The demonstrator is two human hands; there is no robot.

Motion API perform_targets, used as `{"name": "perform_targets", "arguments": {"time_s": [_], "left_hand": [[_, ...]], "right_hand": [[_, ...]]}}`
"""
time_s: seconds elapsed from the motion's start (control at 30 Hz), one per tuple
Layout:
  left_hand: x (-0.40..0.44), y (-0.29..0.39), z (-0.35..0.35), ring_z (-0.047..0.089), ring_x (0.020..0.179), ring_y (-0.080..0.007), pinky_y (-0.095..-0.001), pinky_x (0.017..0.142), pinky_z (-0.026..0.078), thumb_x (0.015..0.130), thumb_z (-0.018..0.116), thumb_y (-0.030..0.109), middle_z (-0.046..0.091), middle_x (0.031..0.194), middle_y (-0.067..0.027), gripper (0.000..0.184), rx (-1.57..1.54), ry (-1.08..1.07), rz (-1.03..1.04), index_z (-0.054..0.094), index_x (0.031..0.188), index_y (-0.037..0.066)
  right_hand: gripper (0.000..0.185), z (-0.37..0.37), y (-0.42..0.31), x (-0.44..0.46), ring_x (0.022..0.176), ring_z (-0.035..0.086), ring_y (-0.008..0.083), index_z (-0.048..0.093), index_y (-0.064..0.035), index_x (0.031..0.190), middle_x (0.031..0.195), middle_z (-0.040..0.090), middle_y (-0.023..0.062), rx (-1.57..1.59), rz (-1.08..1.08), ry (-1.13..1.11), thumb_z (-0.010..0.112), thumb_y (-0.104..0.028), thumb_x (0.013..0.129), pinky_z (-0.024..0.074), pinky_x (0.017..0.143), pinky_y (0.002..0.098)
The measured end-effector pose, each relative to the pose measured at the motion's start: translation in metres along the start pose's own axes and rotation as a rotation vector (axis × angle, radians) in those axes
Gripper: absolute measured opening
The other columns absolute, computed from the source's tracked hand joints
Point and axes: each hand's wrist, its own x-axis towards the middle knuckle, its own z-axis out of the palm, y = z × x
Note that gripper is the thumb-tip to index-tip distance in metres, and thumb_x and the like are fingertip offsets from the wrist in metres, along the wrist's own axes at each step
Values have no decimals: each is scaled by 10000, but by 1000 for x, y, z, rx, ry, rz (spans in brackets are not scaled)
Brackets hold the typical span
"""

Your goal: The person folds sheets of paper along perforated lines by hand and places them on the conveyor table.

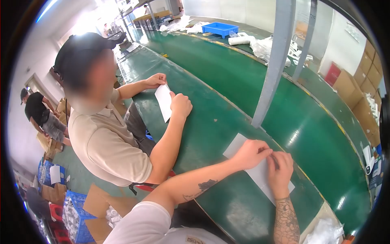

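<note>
On my feed, the left hand (250,155) and right hand (281,167) cover part of the pale sheet (259,177) right of centre, and I can't tell whether their bunched fingertips pinch anything small. The co-worker's face (99,79) at upper left is a blur, and the person in black (37,107) at far left is too small for me to make out what they handle. The bottom edge cuts off the tattooed right forearm (287,221) and the plastic bag (324,232) at lower right.
</note>
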Motion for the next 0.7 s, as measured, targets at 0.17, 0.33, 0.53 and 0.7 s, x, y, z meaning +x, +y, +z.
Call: {"name": "perform_targets", "arguments": {"time_s": [0.17, 0.33, 0.53, 0.7], "left_hand": [[-1, 2, 0, 649, 688, -269, -369, 636, 503, 887, 677, 179, 688, 775, -157, 201, 5, -26, -45, 708, 875, -20], [1, -6, 4, 652, 710, -192, -327, 640, 519, 896, 702, 160, 693, 815, -120, 184, 37, -19, 61, 695, 950, -15], [1, -9, 3, 642, 797, -221, -335, 665, 514, 852, 705, 87, 669, 880, -98, 130, 135, 36, 237, 675, 958, 18], [2, -14, 4, 642, 769, -225, -335, 656, 514, 845, 696, 64, 665, 843, -104, 99, 124, 49, 280, 681, 932, 19]], "right_hand": [[187, 0, 1, 0, 881, 587, 280, 665, -41, 970, 941, 635, 81, 31, 26, -31, 748, -73, 805, 447, 800, 394], [130, -1, 0, 2, 861, 612, 306, 652, -8, 910, 918, 651, 123, 53, 63, -20, 708, 6, 793, 490, 757, 377], [138, -1, 4, 0, 880, 603, 293, 640, -45, 900, 914, 646, 95, 36, 76, 13, 729, -44, 794, 456, 790, 393], [152, 2, 7, 0, 880, 599, 285, 664, -59, 926, 923, 646, 80, 49, 69, 39, 736, -47, 793, 456, 787, 395]]}}
